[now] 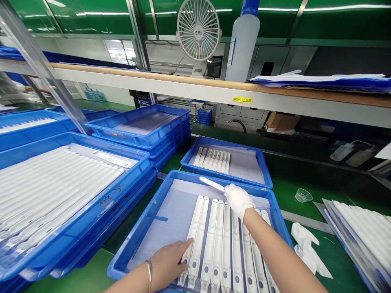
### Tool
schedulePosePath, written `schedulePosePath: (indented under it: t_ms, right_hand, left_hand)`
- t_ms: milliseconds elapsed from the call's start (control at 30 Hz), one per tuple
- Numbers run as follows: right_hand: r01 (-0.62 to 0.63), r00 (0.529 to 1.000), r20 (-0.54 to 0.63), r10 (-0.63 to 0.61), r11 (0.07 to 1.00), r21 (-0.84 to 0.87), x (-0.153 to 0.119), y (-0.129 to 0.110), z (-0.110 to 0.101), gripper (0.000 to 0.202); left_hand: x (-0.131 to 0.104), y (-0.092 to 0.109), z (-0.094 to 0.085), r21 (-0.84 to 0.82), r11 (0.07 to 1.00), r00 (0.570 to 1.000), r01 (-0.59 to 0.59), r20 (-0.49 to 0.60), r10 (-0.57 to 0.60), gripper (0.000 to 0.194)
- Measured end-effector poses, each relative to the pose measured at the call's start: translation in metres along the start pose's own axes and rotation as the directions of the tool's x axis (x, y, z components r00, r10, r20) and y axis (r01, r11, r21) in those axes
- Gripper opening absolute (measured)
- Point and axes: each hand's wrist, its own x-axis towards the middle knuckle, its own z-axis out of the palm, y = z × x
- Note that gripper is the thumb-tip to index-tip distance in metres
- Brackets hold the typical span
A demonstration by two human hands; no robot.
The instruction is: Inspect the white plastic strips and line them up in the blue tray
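My right hand [240, 199], in a white glove, is closed round one end of a slim white plastic strip [211, 184]. The strip points left above the far side of a blue tray [146, 221]. Several long white plastic strips [210, 240] lie side by side in this tray on a pale liner. At the near end of the leftmost ones is my bare left hand [171, 260], with a bangle on its wrist. Its index finger and thumb are apart and touch the outermost strip. The other left fingers are partly hidden.
Another blue tray [267, 171] with short white pieces stands behind. Stacked blue trays [134, 162] full of strips rise at left. On the right are a clear cup [304, 195], a crumpled white glove or cloth [308, 248] and piled strips [366, 232]. A shelf [183, 84] with a fan [199, 30] crosses above.
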Motion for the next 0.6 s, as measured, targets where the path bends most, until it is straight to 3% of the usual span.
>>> schedulePosePath:
  t_ms: [100, 167, 200, 267, 300, 333, 367, 433, 533, 600]
  right_hand:
    - [0.039, 0.997, -0.078, -0.025, 0.983, 0.179, -0.027, -0.005, -0.008, 0.024]
    - [0.057, 0.998, -0.046, -0.04, 0.886, 0.46, -0.042, -0.008, -0.006, 0.029]
    - [0.048, 0.998, -0.007, -0.056, 0.768, 0.639, -0.049, -0.01, -0.003, 0.031]
    - [-0.004, 0.992, 0.057, -0.108, 0.437, 0.899, -0.059, -0.013, 0.005, 0.035]
    - [-0.029, 0.989, 0.07, -0.131, 0.294, 0.955, -0.063, -0.015, 0.009, 0.037]
    - [-0.038, 0.988, 0.069, -0.139, 0.215, 0.976, -0.067, -0.017, 0.013, 0.039]
    - [-0.037, 0.988, 0.065, -0.142, 0.19, 0.981, -0.07, -0.019, 0.015, 0.04]
    - [-0.074, 0.984, 0.081, -0.157, 0.051, 0.996, -0.075, -0.024, 0.017, 0.039]
    - [-0.142, 0.976, 0.111, -0.187, -0.159, 0.977, -0.08, -0.027, 0.017, 0.035]
    - [-0.14, 0.977, 0.099, -0.189, -0.219, 0.965, -0.082, -0.028, 0.017, 0.034]
  left_hand:
    - [0.0, 0.003, -0.009, -0.009, 1.0, 0.997, -0.011, -0.081, 0.01, 0.061]
    - [0.003, 0.008, -0.017, -0.067, 0.997, 0.985, -0.03, -0.169, 0.018, 0.051]
    - [0.005, 0.012, -0.022, -0.123, 0.991, 0.977, -0.057, -0.211, 0.03, 0.047]
    - [0.01, 0.023, -0.029, -0.316, 0.938, 0.963, -0.142, -0.264, 0.057, 0.044]
    - [0.013, 0.03, -0.031, -0.447, 0.877, 0.964, -0.177, -0.258, 0.063, 0.044]
    - [0.014, 0.037, -0.032, -0.582, 0.79, 0.971, -0.192, -0.227, 0.068, 0.045]
    - [0.016, 0.045, -0.033, -0.705, 0.685, 0.981, -0.183, -0.177, 0.08, 0.047]
    - [0.017, 0.06, -0.031, -0.871, 0.475, 0.988, -0.127, -0.07, 0.136, 0.048]
    - [0.016, 0.076, -0.027, -0.955, 0.289, 0.976, -0.063, 0.001, 0.217, 0.042]
    - [0.016, 0.081, -0.024, -0.977, 0.213, 0.972, -0.032, 0.019, 0.234, 0.035]
